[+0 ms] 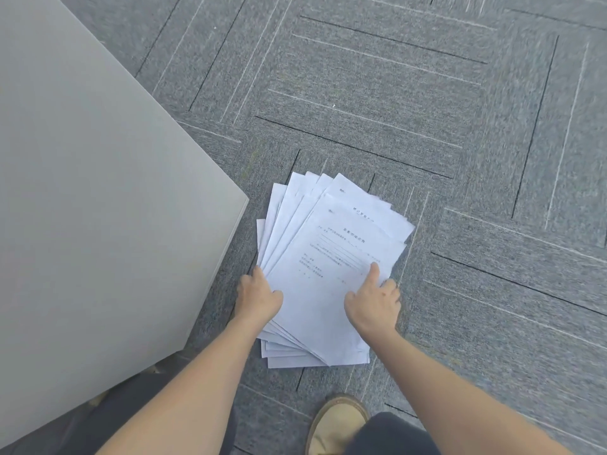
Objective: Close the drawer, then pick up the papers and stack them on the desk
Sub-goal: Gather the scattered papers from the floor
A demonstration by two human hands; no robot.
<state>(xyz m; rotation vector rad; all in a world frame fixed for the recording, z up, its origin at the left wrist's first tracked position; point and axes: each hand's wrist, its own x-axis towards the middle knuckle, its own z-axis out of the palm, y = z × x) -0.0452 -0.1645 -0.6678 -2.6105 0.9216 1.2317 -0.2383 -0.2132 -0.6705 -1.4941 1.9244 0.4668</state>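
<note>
Several white printed papers (323, 257) lie fanned out on the grey carpet, right of the desk corner. My left hand (259, 295) rests at the fan's left edge, fingers curled against the sheets' sides. My right hand (374, 302) lies on the top sheet near its right edge, thumb pressing on the paper and fingers curled over the edge. The papers are still flat on the floor. The grey desk top (92, 208) fills the left side. No drawer is in view.
Grey carpet tiles (427, 110) with line patterns stretch ahead and to the right. My tan shoe (335, 421) and dark trouser knee sit at the bottom, just below the papers. The desk corner (246, 200) juts out close to the papers' upper left.
</note>
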